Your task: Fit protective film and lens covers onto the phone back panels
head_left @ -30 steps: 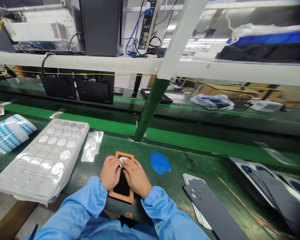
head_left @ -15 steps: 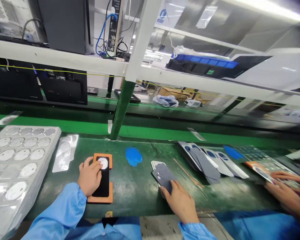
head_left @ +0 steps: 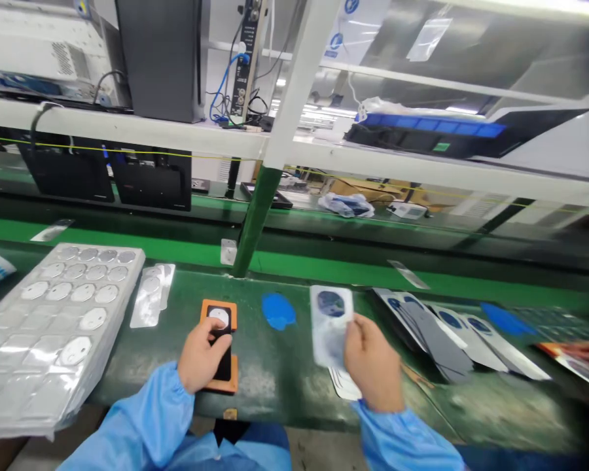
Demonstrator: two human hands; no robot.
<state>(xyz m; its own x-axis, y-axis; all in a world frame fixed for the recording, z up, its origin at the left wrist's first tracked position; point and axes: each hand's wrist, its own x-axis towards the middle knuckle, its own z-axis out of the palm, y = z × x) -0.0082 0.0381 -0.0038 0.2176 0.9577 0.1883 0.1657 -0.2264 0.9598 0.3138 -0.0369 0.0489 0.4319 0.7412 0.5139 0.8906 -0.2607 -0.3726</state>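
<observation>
One orange jig (head_left: 218,309) is lying half-hidden under the left hand (head_left: 200,360), its fingers' grip unclear; right hand (head_left: 373,366) is gripping a blurred film sheet (head_left: 330,324).

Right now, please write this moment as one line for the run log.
left hand: on orange fixture | right hand: holds clear printed sheet

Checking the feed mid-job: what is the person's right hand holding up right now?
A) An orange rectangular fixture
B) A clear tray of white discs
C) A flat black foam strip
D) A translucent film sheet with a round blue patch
D: the right hand grips the translucent film sheet with a round blue patch up off the bench, while the left hand stays down on the orange rectangular fixture.
</observation>
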